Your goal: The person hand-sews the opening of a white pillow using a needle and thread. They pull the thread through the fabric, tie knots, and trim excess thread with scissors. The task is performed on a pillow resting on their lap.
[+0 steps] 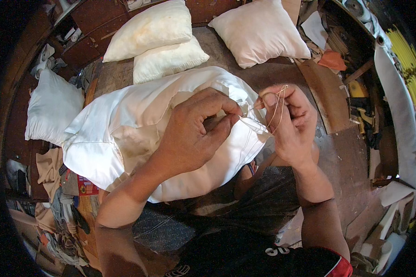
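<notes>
Across my lap lies a large white fabric cover, cream on the parts turned inward and puffed out in folds. My left hand is closed in a pinch on the edge of this cover at its right end. Close beside it, my right hand pinches a pale thread between thumb and fingers. The thread loops over the right fingers and runs down by the cover's edge. Whether a needle sits between the right fingertips is too small to tell.
Two stacked cream pillows and another pillow lie ahead on the wooden floor. One more white pillow leans at the left. Cloth scraps are heaped at the lower left. A long white roll and yellow strips stand at the right.
</notes>
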`<state>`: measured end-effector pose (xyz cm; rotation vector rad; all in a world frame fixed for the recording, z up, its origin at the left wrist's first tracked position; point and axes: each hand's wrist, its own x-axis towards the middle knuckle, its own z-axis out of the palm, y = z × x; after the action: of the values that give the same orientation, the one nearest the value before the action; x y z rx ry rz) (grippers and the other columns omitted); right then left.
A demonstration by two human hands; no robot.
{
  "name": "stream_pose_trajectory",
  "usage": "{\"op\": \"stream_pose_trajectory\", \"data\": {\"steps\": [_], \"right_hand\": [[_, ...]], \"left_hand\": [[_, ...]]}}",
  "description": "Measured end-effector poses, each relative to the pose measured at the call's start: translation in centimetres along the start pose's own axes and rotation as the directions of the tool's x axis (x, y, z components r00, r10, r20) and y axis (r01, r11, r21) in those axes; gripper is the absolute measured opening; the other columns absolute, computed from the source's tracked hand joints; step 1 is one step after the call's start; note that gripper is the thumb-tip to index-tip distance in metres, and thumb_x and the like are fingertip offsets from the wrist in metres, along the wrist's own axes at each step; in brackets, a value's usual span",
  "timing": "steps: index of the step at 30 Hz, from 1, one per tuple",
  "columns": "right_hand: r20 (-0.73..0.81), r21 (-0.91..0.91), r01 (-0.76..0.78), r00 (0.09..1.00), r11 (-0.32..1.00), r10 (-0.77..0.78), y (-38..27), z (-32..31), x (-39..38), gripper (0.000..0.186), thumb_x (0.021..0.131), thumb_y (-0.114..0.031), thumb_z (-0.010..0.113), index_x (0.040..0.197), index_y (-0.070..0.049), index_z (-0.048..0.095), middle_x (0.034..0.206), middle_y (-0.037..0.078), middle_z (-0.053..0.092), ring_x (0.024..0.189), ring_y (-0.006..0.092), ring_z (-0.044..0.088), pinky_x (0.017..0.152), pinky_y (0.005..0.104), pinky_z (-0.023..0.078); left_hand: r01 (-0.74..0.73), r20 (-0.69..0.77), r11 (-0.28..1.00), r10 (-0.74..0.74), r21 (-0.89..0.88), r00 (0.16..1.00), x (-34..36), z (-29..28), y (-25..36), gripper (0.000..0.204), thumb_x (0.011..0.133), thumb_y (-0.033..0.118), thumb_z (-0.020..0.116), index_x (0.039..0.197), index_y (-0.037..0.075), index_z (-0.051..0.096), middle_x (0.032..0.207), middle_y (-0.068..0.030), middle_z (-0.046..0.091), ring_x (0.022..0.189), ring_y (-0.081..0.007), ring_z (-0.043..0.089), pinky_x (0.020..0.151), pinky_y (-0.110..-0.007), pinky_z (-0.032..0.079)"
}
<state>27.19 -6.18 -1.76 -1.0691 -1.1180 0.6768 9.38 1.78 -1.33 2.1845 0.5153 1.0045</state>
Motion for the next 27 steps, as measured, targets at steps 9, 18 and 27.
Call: {"op": "stream_pose_trajectory", "data": {"steps": [9, 18, 27], "right_hand": [[0.063, 0.017, -0.074, 0.995, 0.997, 0.073, -0.2, -0.3, 0.3, 0.014, 0.095, -0.010, 0.059, 0.097, 0.003, 0.061, 0.087, 0.003, 0.064, 0.077, 0.0043, 0.055, 0.066, 0.0183, 0.042], [0.176, 0.189, -0.136, 0.979, 0.973, 0.103, 0.4, -0.7, 0.4, 0.010, 0.095, -0.006, 0.058, 0.095, 0.002, 0.063, 0.089, 0.007, 0.068, 0.060, 0.0035, 0.051, 0.054, 0.0172, 0.039], [0.228, 0.256, -0.292, 0.945, 0.922, 0.236, 1.1, -0.8, 1.4, 0.020, 0.096, -0.017, 0.056, 0.101, 0.000, 0.066, 0.087, 0.005, 0.070, 0.051, 0.0019, 0.043, 0.047, 0.0174, 0.033]], "left_hand": [[0.070, -0.021, 0.996, -0.072, -0.054, 0.997, -0.2, 0.4, 0.1, 0.009, 0.084, 0.000, 0.065, 0.093, 0.002, 0.065, 0.087, -0.0086, 0.063, 0.069, -0.0151, 0.058, 0.061, -0.026, 0.045], [0.171, -0.008, 0.984, -0.171, -0.053, 0.985, 0.0, 0.1, 0.7, 0.011, 0.084, 0.006, 0.071, 0.094, 0.004, 0.066, 0.087, -0.0061, 0.066, 0.074, -0.0120, 0.059, 0.067, -0.024, 0.046], [-0.274, -0.119, 0.944, 0.298, 0.185, 0.947, -0.2, 0.5, -0.3, 0.020, 0.077, 0.001, 0.072, 0.096, 0.007, 0.066, 0.096, -0.0078, 0.062, 0.082, -0.0235, 0.061, 0.069, -0.033, 0.051]]}}
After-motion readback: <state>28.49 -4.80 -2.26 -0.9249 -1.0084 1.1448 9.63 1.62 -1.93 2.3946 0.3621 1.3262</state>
